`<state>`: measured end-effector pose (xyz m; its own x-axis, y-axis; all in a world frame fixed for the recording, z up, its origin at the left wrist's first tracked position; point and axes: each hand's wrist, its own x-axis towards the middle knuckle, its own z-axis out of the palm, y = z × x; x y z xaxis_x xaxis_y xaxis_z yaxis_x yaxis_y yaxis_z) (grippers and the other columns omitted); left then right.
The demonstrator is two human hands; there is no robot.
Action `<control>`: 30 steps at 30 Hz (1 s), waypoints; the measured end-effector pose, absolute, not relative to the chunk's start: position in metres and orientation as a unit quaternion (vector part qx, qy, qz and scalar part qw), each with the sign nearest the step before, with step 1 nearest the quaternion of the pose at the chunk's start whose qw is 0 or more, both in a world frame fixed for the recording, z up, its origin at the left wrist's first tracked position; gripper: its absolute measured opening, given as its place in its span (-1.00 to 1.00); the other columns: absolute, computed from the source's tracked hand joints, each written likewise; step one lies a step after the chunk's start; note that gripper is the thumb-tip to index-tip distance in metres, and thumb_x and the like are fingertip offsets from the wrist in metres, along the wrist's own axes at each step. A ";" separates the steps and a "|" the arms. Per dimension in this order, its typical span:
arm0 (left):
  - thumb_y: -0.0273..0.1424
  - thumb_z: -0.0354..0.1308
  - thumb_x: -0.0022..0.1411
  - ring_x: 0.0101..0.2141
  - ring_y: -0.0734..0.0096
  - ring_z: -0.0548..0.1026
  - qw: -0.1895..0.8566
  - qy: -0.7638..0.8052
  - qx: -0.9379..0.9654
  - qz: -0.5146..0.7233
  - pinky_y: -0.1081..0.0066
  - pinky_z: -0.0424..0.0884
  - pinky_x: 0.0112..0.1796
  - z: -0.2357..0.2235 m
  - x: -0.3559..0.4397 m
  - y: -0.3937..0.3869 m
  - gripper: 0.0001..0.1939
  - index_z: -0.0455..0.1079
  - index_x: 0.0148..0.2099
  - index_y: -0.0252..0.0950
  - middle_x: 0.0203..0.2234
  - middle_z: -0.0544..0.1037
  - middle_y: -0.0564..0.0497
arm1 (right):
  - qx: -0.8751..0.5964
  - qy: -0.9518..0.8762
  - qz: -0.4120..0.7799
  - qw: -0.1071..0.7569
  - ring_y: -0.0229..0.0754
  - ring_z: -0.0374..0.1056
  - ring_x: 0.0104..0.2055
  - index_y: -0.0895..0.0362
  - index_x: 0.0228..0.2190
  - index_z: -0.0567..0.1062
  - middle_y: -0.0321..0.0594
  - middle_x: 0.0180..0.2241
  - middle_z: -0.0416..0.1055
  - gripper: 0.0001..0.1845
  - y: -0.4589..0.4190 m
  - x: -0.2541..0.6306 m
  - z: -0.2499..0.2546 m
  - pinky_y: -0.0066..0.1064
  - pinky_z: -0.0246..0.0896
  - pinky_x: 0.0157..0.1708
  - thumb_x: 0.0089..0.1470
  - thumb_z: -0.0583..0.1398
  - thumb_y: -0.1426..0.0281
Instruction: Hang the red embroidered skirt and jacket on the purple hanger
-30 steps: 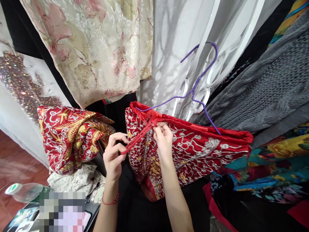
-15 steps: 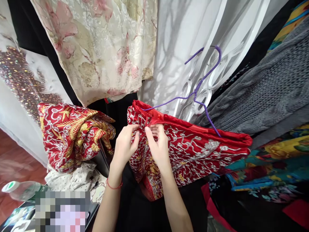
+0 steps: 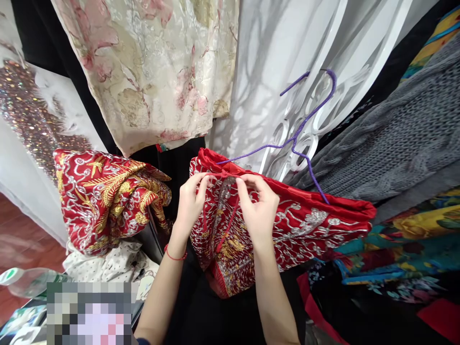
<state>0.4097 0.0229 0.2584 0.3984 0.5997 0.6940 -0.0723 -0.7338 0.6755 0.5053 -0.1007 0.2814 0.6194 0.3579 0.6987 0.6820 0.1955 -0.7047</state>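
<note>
A red garment (image 3: 305,220) with silver and gold embroidery, like a skirt, hangs by its waist edge from a purple wire hanger (image 3: 297,135). At its upper edge, a thin red drawstring (image 3: 223,174) runs sideways between my two hands. My left hand (image 3: 191,200) pinches it on the left side, thumb against fingers. On the other side my right hand (image 3: 260,206) grips the string in the same way. Loose ends of the string dangle over the embroidery below. Whether there is a knot in the middle is too small to tell.
On the left lies a bunched red and gold embroidered cloth (image 3: 108,191) above a dotted white cloth (image 3: 108,263). A plastic bottle (image 3: 32,282) stands near a blurred-out patch. Floral cream fabric (image 3: 154,72) hangs overhead; a grey knit (image 3: 402,115) hangs right, before white scrolled metalwork (image 3: 381,48).
My hands have moved apart, the right one shifting to the right, and the red string now stretches between them. Loose string ends now show hanging down.
</note>
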 end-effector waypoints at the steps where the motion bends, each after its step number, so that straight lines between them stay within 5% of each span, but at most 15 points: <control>1: -0.32 0.02 0.42 -0.34 0.41 0.48 0.299 0.178 0.768 0.537 0.42 0.38 -0.22 0.261 0.413 0.025 -0.76 0.47 -0.20 -0.30 -0.38 0.56 -0.02 | -0.616 -0.402 -0.136 0.664 -0.18 0.46 -0.26 0.09 -0.32 0.52 -0.24 -0.33 0.54 -0.88 -0.100 0.506 0.282 -0.30 0.37 -0.11 0.22 0.19 0.34; 4: -0.34 0.03 0.41 -0.37 0.42 0.46 0.278 0.179 0.762 0.557 0.41 0.36 -0.24 0.267 0.421 0.029 -0.79 0.46 -0.20 -0.29 -0.41 0.53 0.00 | -0.588 -0.371 -0.097 0.713 -0.20 0.47 -0.26 0.09 -0.31 0.50 -0.24 -0.32 0.53 -0.88 -0.098 0.508 0.280 -0.33 0.38 -0.13 0.20 0.22 0.30; 9: -0.39 -0.04 0.40 -0.57 0.54 0.27 0.376 0.107 0.754 0.528 0.48 0.21 -0.47 0.263 0.412 0.027 -0.79 0.43 -0.13 -0.22 -0.51 0.41 0.11 | -0.575 -0.366 0.071 0.728 -0.37 0.25 -0.60 0.11 -0.30 0.50 -0.35 -0.52 0.43 -0.74 -0.098 0.514 0.276 -0.50 0.17 -0.56 0.24 0.16 0.19; 12: -0.51 0.01 0.26 -0.56 0.55 0.27 0.258 0.125 0.832 0.475 0.45 0.15 -0.48 0.260 0.404 0.028 -0.75 0.47 -0.40 -0.25 -0.52 0.46 0.07 | -0.622 -0.401 0.087 0.667 -0.33 0.30 -0.59 0.13 -0.34 0.57 -0.36 -0.60 0.40 -0.74 -0.103 0.521 0.277 -0.47 0.21 -0.50 0.21 0.19 0.21; 15: -0.53 0.08 0.21 -0.58 0.57 0.24 0.189 0.215 0.792 0.539 0.44 0.11 -0.50 0.259 0.409 0.030 -0.77 0.56 -0.36 -0.25 -0.50 0.53 0.07 | -0.622 -0.471 0.123 0.613 -0.27 0.39 -0.54 0.12 -0.34 0.63 -0.34 -0.60 0.48 -0.81 -0.108 0.522 0.283 -0.41 0.30 -0.39 0.12 0.28 0.27; 20: -0.30 0.22 0.27 -0.51 0.49 0.37 0.329 0.176 0.623 0.688 0.43 0.27 -0.46 0.259 0.420 0.025 -0.84 0.62 -0.25 -0.19 -0.45 0.60 0.02 | -0.564 -0.520 0.176 0.616 -0.27 0.36 -0.54 0.03 -0.25 0.69 -0.35 -0.55 0.52 -0.82 -0.115 0.515 0.293 -0.40 0.27 -0.47 0.09 0.31 0.31; 24: -0.17 0.35 0.15 -0.48 0.41 0.44 0.442 0.055 0.709 0.547 0.39 0.35 -0.43 0.266 0.410 0.021 -0.77 0.61 -0.41 -0.21 -0.52 0.56 0.00 | -0.561 -0.512 0.054 0.649 -0.29 0.29 -0.52 -0.03 -0.16 0.68 -0.34 -0.49 0.51 -0.78 -0.113 0.519 0.298 -0.39 0.28 -0.44 0.16 0.27 0.32; 30: -0.17 0.43 0.04 -0.45 0.48 0.36 0.477 0.033 0.809 0.341 0.46 0.32 -0.44 0.282 0.392 0.022 -0.71 0.52 -0.36 -0.28 -0.44 0.49 0.02 | -0.563 -0.674 -0.036 0.476 -0.25 0.41 -0.31 -0.07 -0.13 0.66 -0.26 -0.27 0.47 -0.74 -0.112 0.532 0.298 -0.39 0.32 -0.28 0.27 0.18 0.36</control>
<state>0.3918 0.0223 0.2819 0.7650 0.3794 0.5205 -0.2720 -0.5422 0.7950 0.5323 -0.1125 0.2979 0.0882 0.7251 0.6830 0.7938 0.3630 -0.4879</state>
